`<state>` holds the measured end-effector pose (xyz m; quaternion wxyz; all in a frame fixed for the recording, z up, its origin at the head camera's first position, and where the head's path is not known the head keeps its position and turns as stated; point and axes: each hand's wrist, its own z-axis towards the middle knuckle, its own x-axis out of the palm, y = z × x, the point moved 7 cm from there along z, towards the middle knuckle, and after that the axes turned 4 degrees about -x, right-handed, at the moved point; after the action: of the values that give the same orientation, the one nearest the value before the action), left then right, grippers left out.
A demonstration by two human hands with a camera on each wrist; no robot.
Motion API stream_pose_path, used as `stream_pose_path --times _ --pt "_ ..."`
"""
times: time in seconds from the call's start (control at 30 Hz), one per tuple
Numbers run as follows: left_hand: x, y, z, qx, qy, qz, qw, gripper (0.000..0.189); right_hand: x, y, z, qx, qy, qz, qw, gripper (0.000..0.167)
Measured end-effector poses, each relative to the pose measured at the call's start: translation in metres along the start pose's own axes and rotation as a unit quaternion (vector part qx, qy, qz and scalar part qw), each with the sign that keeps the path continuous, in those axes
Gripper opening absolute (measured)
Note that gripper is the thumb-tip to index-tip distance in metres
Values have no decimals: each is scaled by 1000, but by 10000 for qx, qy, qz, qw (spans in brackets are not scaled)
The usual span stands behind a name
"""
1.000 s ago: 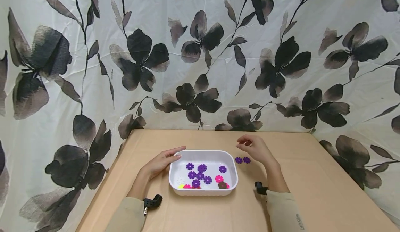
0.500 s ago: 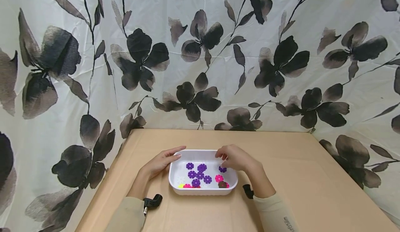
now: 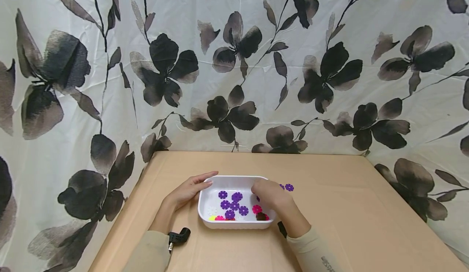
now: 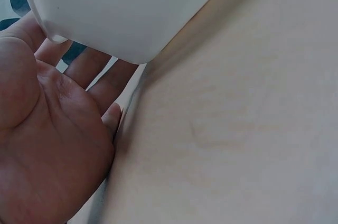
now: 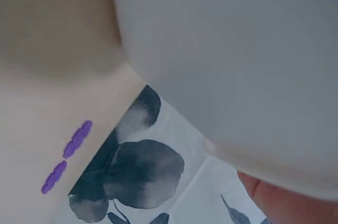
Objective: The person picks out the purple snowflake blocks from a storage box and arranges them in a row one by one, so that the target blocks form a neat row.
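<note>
A white plastic tray [image 3: 238,225] holds several purple flower-shaped notched discs [image 3: 243,211], with pink discs [image 3: 257,209], a brown one [image 3: 261,216] and a bit of yellow [image 3: 212,218] along its near side. My left hand [image 3: 187,191] grips the tray's far left corner, thumb over the rim and fingers behind the outer wall. Inside the tray's right end, my right hand [image 3: 272,194] reaches down with bent fingers over a purple disc that it mostly covers. Its fingertips are hidden, and I cannot tell whether they pinch that disc.
Two purple discs [image 5: 78,138] lie side by side on the tan table [image 3: 366,215], just right of the tray. A white cloth with dark flowers [image 3: 234,117] hangs behind the table's far edge.
My right hand has moved left from above the two table discs into the tray's right end, and its fingers have lowered. The left hand and tray have stayed put.
</note>
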<state>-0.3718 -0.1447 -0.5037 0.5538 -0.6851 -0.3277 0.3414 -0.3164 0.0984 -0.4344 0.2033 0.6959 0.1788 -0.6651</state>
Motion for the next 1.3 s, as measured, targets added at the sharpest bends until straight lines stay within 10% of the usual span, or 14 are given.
stream_pose_path --times 0.87,1.3 --pt "-1 0 2 -59 -50 4 10000 53 8 3 4 -69 131 -47 9999 13" --pt "-2 -3 2 3 -45 -34 10000 53 9 -1 10 -241 -25 1095 9937 21"
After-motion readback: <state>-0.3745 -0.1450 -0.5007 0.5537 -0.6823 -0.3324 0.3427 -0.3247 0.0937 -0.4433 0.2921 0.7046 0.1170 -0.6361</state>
